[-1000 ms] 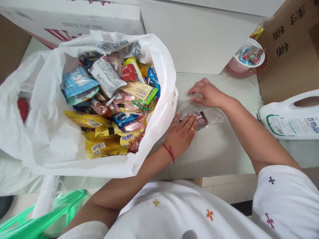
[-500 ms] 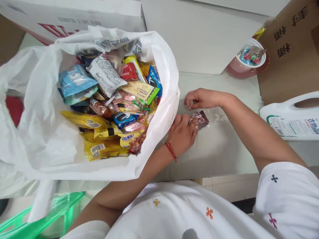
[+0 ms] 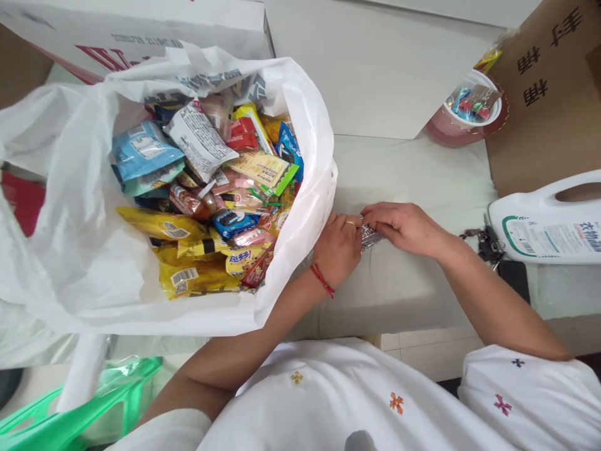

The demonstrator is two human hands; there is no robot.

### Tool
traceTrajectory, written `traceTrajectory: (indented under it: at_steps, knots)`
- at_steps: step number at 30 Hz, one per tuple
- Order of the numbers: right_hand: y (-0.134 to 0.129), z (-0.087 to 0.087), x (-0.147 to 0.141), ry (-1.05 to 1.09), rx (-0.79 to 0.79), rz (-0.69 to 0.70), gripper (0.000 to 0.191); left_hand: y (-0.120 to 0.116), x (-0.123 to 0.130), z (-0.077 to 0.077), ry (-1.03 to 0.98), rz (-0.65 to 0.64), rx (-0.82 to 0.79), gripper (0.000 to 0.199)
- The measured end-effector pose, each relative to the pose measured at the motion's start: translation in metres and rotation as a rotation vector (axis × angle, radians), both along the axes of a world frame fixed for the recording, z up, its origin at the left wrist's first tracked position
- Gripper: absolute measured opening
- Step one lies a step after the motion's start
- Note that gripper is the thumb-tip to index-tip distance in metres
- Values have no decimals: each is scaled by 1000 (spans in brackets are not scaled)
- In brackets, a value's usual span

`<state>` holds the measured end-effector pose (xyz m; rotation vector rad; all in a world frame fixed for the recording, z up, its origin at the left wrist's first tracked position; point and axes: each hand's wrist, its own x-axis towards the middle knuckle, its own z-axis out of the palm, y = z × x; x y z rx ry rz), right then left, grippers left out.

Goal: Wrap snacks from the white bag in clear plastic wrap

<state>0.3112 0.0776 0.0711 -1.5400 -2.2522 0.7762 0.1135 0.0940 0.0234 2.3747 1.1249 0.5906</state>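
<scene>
My left hand (image 3: 339,245), with a red cord at the wrist and a ring, is bent over the left end of a small dark printed wrapper (image 3: 370,239) on the table. My right hand (image 3: 402,227) meets it from the right, its fingers closed on the wrapper's upper edge. Both hands' fingers hide most of the wrapper. Just left of my left hand stands a large white plastic bag (image 3: 293,238), its mouth wide, full of wrapped snacks such as a soda biscuit packet (image 3: 263,168) and yellow packets (image 3: 188,275).
A white carton (image 3: 225,28) and a pale box (image 3: 370,69) stand behind. To the right are a pink and white tub (image 3: 462,122), a brown carton (image 3: 530,131), a white detergent bottle (image 3: 554,219), keys (image 3: 491,244) and a dark phone-like object (image 3: 514,279). A green bag (image 3: 117,394) hangs lower left.
My right hand has come down and toward me onto the wrapper, beside my left hand. My right forearm has lowered, uncovering the keys and dark object. The clear plastic at the wrapper's right no longer shows.
</scene>
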Motion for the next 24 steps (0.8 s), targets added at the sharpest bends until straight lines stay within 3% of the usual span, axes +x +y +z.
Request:
traceTrajectory:
  at_steps: [2,4,6,10,14,19,24]
  knots:
    - [-24,-11,-6,-39,136,-42,29,3,-2,-2,-101,70,-39,10]
    - [-45,-25,-11,-79,255,-81,33,11,-10,-4,-204,89,-66,28]
    - [-62,-38,-11,-100,344,-101,38,23,-22,-5,-291,26,-129,44]
    - [-78,-52,-6,-126,397,-118,45,50,-44,1,-408,-151,-412,50]
    - [-75,-50,-2,-145,385,-96,40,64,-49,15,-220,-259,-619,50]
    - [-66,-45,1,-113,343,-70,41,69,-48,23,131,-296,-476,43]
    - [-62,-46,6,-47,323,-57,41,72,-54,21,148,-259,-343,26]
